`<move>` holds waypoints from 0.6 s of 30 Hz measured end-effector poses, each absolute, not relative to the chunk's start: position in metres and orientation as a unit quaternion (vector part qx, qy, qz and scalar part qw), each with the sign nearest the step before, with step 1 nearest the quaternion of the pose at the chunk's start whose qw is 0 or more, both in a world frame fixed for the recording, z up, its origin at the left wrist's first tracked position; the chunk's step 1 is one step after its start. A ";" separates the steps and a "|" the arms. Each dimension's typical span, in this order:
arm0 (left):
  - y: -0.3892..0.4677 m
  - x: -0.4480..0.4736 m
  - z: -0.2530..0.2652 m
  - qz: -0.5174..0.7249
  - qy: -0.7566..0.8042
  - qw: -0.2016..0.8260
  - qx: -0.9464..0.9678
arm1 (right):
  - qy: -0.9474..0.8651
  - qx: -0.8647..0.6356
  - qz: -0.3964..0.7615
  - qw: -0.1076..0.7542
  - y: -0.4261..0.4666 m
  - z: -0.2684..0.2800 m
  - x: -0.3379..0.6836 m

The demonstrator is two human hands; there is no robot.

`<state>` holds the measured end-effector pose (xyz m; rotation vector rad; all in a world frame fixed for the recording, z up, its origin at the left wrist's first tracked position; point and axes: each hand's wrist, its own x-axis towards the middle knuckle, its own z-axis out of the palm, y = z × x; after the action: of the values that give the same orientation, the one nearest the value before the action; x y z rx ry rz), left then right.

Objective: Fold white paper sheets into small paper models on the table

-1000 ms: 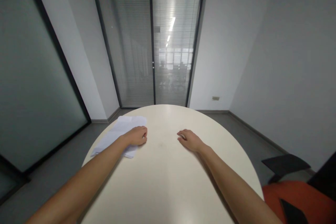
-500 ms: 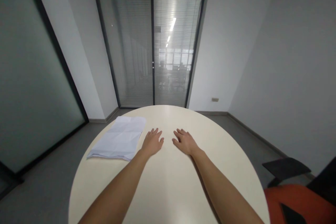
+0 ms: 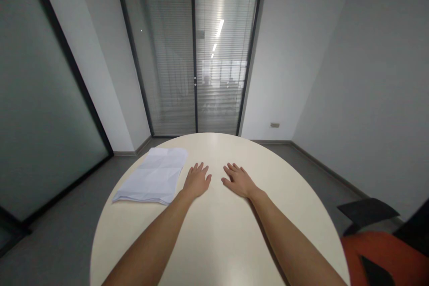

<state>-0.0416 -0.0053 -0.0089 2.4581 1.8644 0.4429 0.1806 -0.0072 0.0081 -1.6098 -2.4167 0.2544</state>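
Both my hands rest palm down on a round cream table (image 3: 214,237). My left hand (image 3: 197,180) is open, its fingers spread and pointing away from me, with nothing in it. Just to its left lies a stack of white paper sheets (image 3: 154,176), creased with fold lines and slightly uneven along the near edge. My right hand (image 3: 239,180) is also open and holds nothing, its fingers fanned toward the far left. A narrow strip of tabletop separates the two thumbs.
An office chair with an orange seat (image 3: 378,250) and black armrests stands at the right edge of the table. Beyond the table are glass doors (image 3: 194,62) with blinds. A frosted glass panel (image 3: 43,111) is on the left, and a wall socket (image 3: 275,125) sits low on the far wall.
The view has shifted very slightly. My right hand sits a little farther right, widening the gap between the hands slightly. Both hands stay flat, and the paper stack lies as before.
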 end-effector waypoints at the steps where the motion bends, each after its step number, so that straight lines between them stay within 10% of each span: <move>1: -0.005 -0.042 -0.009 0.142 0.597 0.012 0.789 | -0.824 -0.549 0.087 0.113 -0.007 0.008 0.181; 18: -0.007 -0.042 -0.007 0.136 0.596 0.016 0.791 | -0.824 -0.546 0.093 0.116 -0.005 0.005 0.182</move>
<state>-0.0424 -0.0070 -0.0074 2.4591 1.8543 0.4218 0.1817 -0.0049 0.0049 -1.6005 -2.4147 0.2721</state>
